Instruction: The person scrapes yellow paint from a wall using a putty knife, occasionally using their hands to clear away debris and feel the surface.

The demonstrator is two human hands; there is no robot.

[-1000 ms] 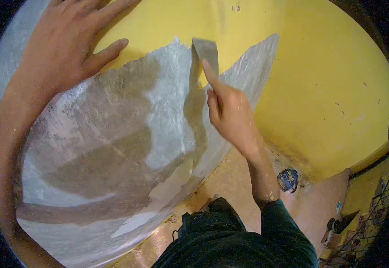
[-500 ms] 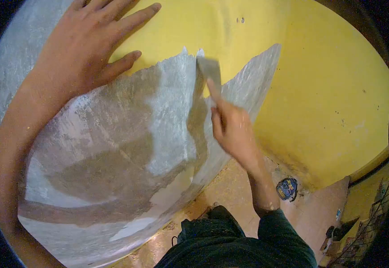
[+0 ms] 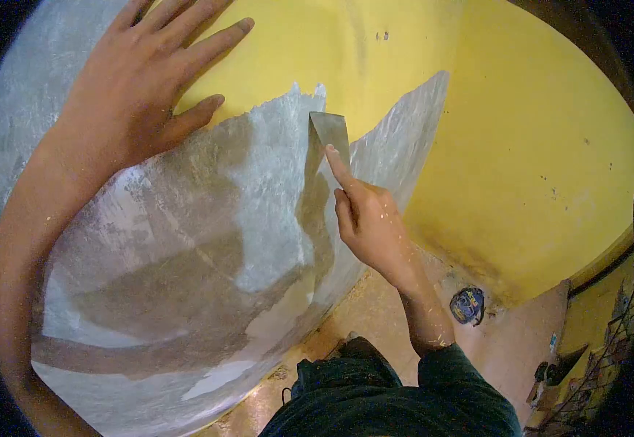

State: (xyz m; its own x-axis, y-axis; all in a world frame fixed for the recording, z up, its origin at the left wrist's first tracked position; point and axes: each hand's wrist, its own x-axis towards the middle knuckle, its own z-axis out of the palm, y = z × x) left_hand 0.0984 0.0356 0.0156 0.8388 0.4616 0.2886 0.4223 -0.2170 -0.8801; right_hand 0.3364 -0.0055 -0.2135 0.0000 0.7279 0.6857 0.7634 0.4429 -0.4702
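Observation:
My right hand (image 3: 373, 227) is closed around a scraper, the index finger stretched along its wide, flat metal blade (image 3: 333, 128). The blade lies against the wall where yellow paint (image 3: 298, 54) meets a stripped grey and brown area (image 3: 269, 182). Its handle is hidden in my palm. Higher on the left, my left hand (image 3: 138, 80) is open with fingers spread, resting across the ragged edge between grey surface and yellow paint. Its upper fingertips are cut off by the frame. Small pale flecks stick to my right hand and forearm.
A yellow wall section (image 3: 532, 182) with small dark chips curves away on the right. On the brown floor (image 3: 371, 313) sits a dark blue bag-like object (image 3: 467, 306). Cluttered items and a thin metal rack (image 3: 597, 386) stand at the lower right.
My right hand and the scraper have shifted slightly down and left. A small yellow patch earlier visible beneath the blade no longer shows. My left hand stays spread in nearly the same place.

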